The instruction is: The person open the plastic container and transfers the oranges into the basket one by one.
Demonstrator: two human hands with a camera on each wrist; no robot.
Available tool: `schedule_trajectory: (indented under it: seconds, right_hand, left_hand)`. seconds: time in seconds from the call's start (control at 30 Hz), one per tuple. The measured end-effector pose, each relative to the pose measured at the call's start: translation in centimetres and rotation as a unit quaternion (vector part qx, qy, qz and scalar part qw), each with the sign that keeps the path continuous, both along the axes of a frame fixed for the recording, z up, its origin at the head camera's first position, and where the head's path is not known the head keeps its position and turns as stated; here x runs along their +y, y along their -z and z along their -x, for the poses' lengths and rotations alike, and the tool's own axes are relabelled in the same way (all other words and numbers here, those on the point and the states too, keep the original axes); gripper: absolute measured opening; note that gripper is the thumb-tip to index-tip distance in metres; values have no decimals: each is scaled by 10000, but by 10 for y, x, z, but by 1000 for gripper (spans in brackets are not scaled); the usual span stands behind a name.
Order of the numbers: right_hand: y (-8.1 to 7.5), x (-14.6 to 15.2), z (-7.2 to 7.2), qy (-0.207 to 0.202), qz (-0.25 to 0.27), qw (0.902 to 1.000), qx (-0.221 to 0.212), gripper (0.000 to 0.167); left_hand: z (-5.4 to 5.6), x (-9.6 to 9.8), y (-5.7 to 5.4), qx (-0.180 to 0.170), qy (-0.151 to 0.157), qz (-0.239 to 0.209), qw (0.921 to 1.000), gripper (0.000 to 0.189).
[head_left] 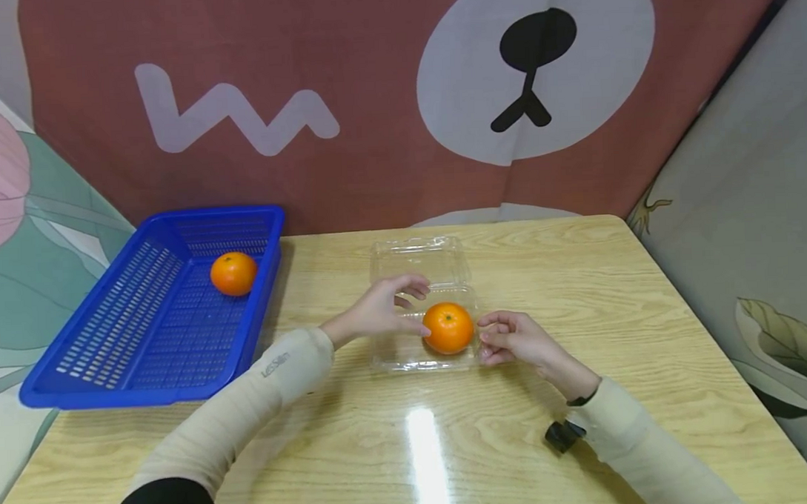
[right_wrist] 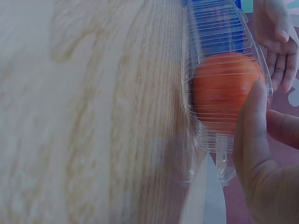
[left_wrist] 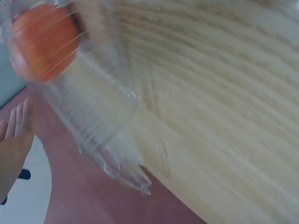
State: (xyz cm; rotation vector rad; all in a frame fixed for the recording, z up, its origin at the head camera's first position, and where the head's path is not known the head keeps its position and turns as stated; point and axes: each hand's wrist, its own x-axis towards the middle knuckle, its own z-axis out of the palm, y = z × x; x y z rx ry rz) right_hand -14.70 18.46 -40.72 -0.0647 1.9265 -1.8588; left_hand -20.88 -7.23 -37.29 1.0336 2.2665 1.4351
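Observation:
An orange [head_left: 449, 328] sits in the right part of a clear plastic clamshell box [head_left: 407, 363], whose lid [head_left: 420, 262] lies folded back, away from me. Over the box, at the orange's left, my left hand [head_left: 388, 308] spreads its thumb and fingers; the thumb tip overlaps the fruit's edge in the head view. My right hand [head_left: 516, 341] is at the box's right side, and in the right wrist view its thumb and finger pinch the rim, with the orange [right_wrist: 226, 88] just behind the ribbed wall.
At the left stands a blue plastic basket [head_left: 162, 398] with another orange [head_left: 234, 273] inside. The wooden table [head_left: 578, 275] ends at a wall covered by a brown cloth [head_left: 374, 186] with a printed bear face.

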Motion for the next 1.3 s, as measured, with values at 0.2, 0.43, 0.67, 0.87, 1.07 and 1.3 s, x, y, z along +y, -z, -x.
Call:
schedule_trajectory:
  seconds: [0.2,0.43,0.67,0.87,1.07,1.3]
  right_hand:
    - [-3,-2,-1,86,-48,9999,-79,36]
    - [-3,-2,-1,100,-69,9999,-120,35]
    - [-4,-2,-1,62,-50,9999,-89,35]
    - [-4,-2,-1,64,-39,9999,-79,36]
    - [-3,-1,0,32,51,10000,-54,36]
    - [-2,-1,0,-4,100,9999,-10,36]
  left_hand:
    - [1,8,7,173,-67,220,9996,68]
    - [1,16,14,-37,39,560,9984,75]
    - [2,20,22,250,250,1050,9938,75]
    - [3,23,28,271,427,1246,9909,81]
    - [3,26,32,323,440,1528,9867,88]
    - [4,26,37,275,396,1683,9846,89]
